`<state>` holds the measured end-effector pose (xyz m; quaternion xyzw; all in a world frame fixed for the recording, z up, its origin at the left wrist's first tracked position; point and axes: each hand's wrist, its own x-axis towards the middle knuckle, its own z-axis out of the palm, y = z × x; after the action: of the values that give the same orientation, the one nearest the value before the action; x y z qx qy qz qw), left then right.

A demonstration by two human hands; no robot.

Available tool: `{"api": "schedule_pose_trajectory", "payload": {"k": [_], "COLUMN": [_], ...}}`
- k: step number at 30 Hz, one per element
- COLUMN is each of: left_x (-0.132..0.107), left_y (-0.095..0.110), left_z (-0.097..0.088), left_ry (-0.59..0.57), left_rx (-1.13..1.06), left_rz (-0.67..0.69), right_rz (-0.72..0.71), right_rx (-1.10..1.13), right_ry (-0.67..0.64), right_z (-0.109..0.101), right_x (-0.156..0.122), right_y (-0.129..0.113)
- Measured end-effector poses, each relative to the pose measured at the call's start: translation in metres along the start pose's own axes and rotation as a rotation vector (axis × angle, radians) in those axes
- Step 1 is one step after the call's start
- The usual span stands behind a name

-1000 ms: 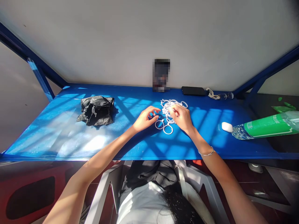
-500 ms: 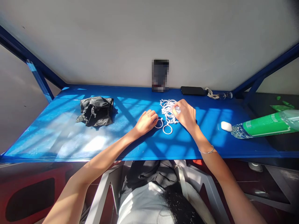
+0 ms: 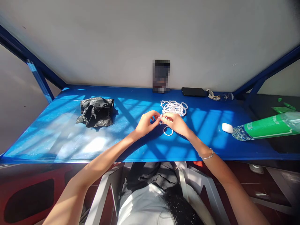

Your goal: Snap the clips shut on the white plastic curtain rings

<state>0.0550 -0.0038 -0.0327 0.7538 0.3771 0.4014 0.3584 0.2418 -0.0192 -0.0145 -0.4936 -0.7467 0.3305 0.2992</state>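
Note:
My left hand [image 3: 147,124] and my right hand [image 3: 175,123] meet above the blue table, fingertips pinched together on a small white curtain ring [image 3: 161,122]. The fingers cover much of that ring. Just below my right hand lies another white curtain ring [image 3: 168,131], flat on the tabletop. Behind my hands is a tangled pile of white curtain rings [image 3: 174,107], partly hidden by my right fingers.
On the blue table [image 3: 131,150], a crumpled black plastic bag [image 3: 97,112] sits left. A pixelated upright object [image 3: 161,76], black phone [image 3: 193,91] and glasses [image 3: 226,96] line the back. Right are a white earbud case [image 3: 227,127] and a green-labelled bottle [image 3: 267,126].
My right hand has moved from the pile down and left to meet my left hand. The left fingers have lifted and now pinch a ring together with the right.

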Motion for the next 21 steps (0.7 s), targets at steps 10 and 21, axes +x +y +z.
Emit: {"api": "schedule_pose_trajectory", "payload": {"k": [10, 21], "left_x": [0.002, -0.001], "left_y": [0.013, 0.017], "left_z": [-0.005, 0.006], "left_ry": [-0.324, -0.282], "left_rx": [-0.862, -0.992], "left_rz": [-0.429, -0.495], "right_rz": [0.020, 0.081], "right_rx": [0.604, 0.701], "right_ry": [-0.324, -0.279], "right_z": [-0.008, -0.003], "right_x": [-0.002, -0.001], "right_y": [-0.007, -0.002]}}
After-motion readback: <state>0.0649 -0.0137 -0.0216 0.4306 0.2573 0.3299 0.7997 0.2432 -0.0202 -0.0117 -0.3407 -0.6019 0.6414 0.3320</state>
